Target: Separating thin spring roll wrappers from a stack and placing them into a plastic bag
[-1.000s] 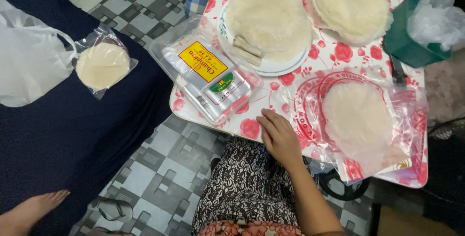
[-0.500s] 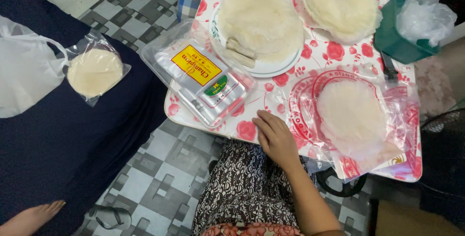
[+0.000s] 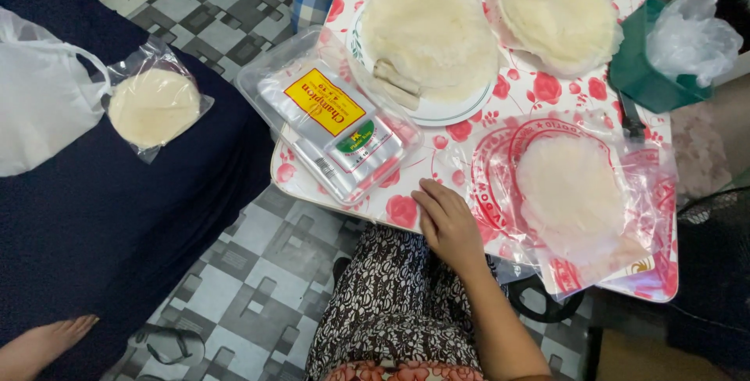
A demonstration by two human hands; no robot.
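Note:
My right hand (image 3: 449, 223) lies palm down on the near edge of a low table (image 3: 406, 209) with a red rose pattern, holding nothing. Just left of it is a clear plastic pack (image 3: 332, 127) with a yellow and red label. To its right lies an open red-printed bag of round white rice paper sheets (image 3: 574, 193). A white plate (image 3: 430, 37) beyond the hand carries a pale round sheet and a few small rolls. My left hand is out of view.
Another stack of round sheets (image 3: 558, 10) sits at the far side, beside a green box with a plastic bag (image 3: 664, 60). On dark blue cloth (image 3: 94, 217) at left lie a bagged pale disc (image 3: 154, 106) and a white bag (image 3: 39, 92). A bare foot (image 3: 39, 346) and a sandal (image 3: 168, 343) rest on the tiled floor.
My right hand stays resting on the table edge. Only the view has shifted slightly.

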